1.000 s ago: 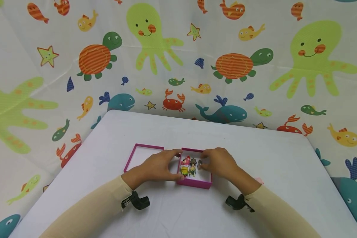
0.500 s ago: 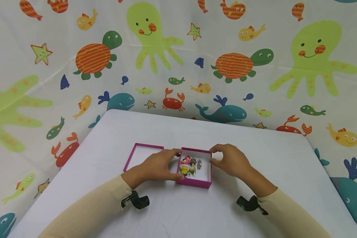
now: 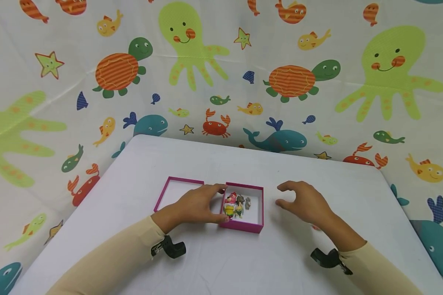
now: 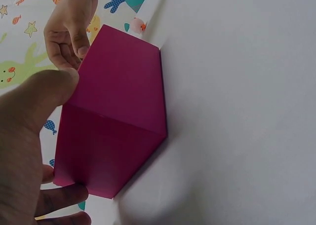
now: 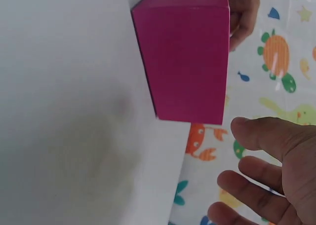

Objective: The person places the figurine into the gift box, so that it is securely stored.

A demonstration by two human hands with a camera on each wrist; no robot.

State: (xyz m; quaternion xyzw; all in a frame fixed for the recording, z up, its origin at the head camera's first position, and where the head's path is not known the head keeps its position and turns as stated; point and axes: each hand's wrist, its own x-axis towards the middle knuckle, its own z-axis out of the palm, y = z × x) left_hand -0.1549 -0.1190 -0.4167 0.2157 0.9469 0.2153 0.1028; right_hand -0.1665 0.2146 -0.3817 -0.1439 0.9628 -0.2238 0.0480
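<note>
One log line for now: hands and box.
left hand: grips pink box; right hand: apart from box, empty; figurines: inside box

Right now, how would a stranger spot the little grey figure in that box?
On the white table, find the open magenta box gripped by the left hand. Inside, right of the colourful figures, is the grey figure, nearer the right hand. It is the smallest and lacks their bright colours.
</note>
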